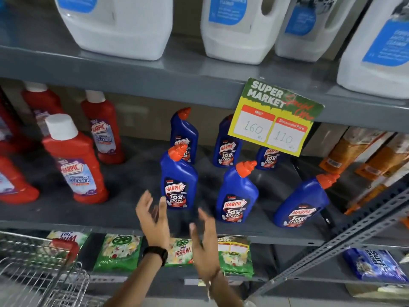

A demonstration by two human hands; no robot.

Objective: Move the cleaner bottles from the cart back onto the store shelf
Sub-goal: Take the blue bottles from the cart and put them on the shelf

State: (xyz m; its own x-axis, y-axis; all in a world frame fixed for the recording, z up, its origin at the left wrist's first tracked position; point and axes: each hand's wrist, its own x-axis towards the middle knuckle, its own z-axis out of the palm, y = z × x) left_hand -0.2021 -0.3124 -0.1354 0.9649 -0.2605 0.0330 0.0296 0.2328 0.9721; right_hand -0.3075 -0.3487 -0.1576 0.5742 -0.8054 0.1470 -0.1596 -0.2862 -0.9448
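Note:
Several blue cleaner bottles with orange caps stand on the grey middle shelf (124, 218). The nearest blue bottle (178, 178) stands upright just beyond my fingers. Two more blue bottles (238, 193) (303, 200) stand to its right, the rightmost one tilted. My left hand (153, 220), with a black watch on its wrist, and my right hand (205, 238) hover at the shelf's front edge, palms facing each other, fingers apart and holding nothing. The wire cart (37, 262) sits at the lower left; I see no bottles in its visible part.
Red bathroom cleaner bottles (75, 160) stand on the left of the same shelf. Big white jugs (117, 25) fill the shelf above, with a price card (274, 117) hanging from its edge. Green detergent packs (118, 251) lie below. A slotted metal upright (332, 244) slants at the right.

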